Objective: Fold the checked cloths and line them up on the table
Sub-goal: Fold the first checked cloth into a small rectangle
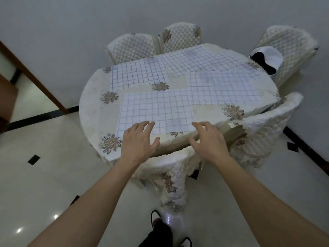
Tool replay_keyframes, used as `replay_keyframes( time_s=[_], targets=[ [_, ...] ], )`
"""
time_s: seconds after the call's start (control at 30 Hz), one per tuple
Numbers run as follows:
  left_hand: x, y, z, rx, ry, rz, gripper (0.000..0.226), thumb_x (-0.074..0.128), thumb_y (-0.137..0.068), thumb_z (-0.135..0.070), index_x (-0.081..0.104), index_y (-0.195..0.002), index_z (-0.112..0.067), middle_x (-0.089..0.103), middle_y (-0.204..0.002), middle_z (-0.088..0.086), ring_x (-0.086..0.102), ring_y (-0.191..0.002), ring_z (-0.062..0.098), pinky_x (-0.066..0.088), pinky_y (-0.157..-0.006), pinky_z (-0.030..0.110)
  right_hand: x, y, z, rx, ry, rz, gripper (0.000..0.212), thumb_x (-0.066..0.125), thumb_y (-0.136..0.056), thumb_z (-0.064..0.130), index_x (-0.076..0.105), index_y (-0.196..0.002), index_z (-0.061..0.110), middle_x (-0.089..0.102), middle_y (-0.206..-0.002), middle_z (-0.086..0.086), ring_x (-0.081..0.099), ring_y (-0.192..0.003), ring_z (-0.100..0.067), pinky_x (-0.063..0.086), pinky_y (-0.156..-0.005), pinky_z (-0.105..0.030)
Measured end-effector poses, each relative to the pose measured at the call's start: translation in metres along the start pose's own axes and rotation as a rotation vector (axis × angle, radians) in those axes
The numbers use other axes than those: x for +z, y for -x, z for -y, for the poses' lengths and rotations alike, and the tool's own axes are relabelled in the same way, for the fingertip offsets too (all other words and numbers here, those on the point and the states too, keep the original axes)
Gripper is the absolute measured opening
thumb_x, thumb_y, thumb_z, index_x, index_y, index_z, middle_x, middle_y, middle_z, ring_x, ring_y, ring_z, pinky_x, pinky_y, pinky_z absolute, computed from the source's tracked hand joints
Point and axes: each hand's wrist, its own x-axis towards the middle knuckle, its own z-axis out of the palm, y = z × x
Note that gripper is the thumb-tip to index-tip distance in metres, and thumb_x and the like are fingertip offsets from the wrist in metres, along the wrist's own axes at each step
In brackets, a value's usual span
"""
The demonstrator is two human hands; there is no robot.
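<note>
On the round table [94,114], draped in a cream tablecloth with brown flower prints, the nearest white cloth with thin dark checks [156,111] lies flat and unfolded at 6 o'clock. Three like it are spread at 10 o'clock [138,75], 12 o'clock [201,59] and 2 o'clock [222,88], overlapping at their edges. None is folded, so the task looks to be at its very start: reaching for the first cloth. The left hand [140,138] is held out with fingers straight and spread, its tips over the cloth's near left corner. The right hand [208,138] has loosely spread fingers just beside the near right corner. Neither grips anything, and whether they touch the fabric cannot be told. The next move likely calls for pinching both near corners and carrying them evenly toward 12 o'clock so the edges meet. No brand, label or writing is readable anywhere.
</note>
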Motion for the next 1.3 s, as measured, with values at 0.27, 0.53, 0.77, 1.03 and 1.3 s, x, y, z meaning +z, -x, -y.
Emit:
replay_keyframes(
  time_s=[0.27,0.53,0.77,1.03,1.3],
  targets=[
    [0.027,-0.043,0.050,-0.062,0.015,0.028,0.060,0.043,-0.089,-0.053,0.053,-0.139,-0.022,0.057,-0.139,0.002,0.053,-0.126,0.026,0.045,-0.098,0.047,0.036,-0.077,0.018,-0.096,0.029,0.070,0.057,0.048,-0.097,0.050,0.039,-0.149,0.027,0.043,-0.149,-0.003,0.043,-0.133,-0.023,0.039,-0.105,-0.042],
    [0.070,-0.108,0.108,-0.041,0.083,0.091,0.059,0.057,-0.089,-0.050,0.050,-0.141,-0.022,0.054,-0.142,0.002,0.050,-0.129,0.027,0.044,-0.101,0.047,0.069,-0.164,0.038,-0.157,0.088,0.162,0.057,0.049,-0.097,0.049,0.039,-0.149,0.026,0.042,-0.150,-0.005,0.042,-0.134,-0.026,0.039,-0.106,-0.044],
    [0.126,-0.135,0.134,0.066,0.212,0.188,0.066,0.046,-0.087,-0.057,0.044,-0.144,-0.024,0.047,-0.147,0.000,0.045,-0.133,0.024,0.043,-0.105,0.048,0.101,-0.211,0.042,-0.256,0.124,0.219,0.055,0.056,-0.096,0.043,0.045,-0.146,0.023,0.046,-0.147,-0.008,0.043,-0.134,-0.028,0.039,-0.106,-0.047],
    [0.177,-0.131,0.153,0.192,0.272,0.256,0.064,0.049,-0.089,-0.051,0.048,-0.143,-0.016,0.042,-0.153,0.006,0.037,-0.141,0.027,0.036,-0.114,0.045,0.150,-0.223,0.014,-0.429,0.143,0.306,0.055,0.049,-0.095,0.047,0.048,-0.144,0.020,0.045,-0.149,-0.009,0.046,-0.133,-0.030,0.045,-0.106,-0.049],
    [0.215,-0.124,0.159,0.260,0.218,0.305,0.069,0.051,-0.091,-0.046,0.039,-0.150,-0.012,0.032,-0.159,0.007,0.027,-0.148,0.026,0.025,-0.120,0.046,0.191,-0.222,0.005,-0.575,0.178,0.369,0.072,0.038,-0.097,0.060,0.030,-0.155,0.019,0.027,-0.162,-0.009,0.024,-0.150,-0.029,0.025,-0.121,-0.048]
  ],
)
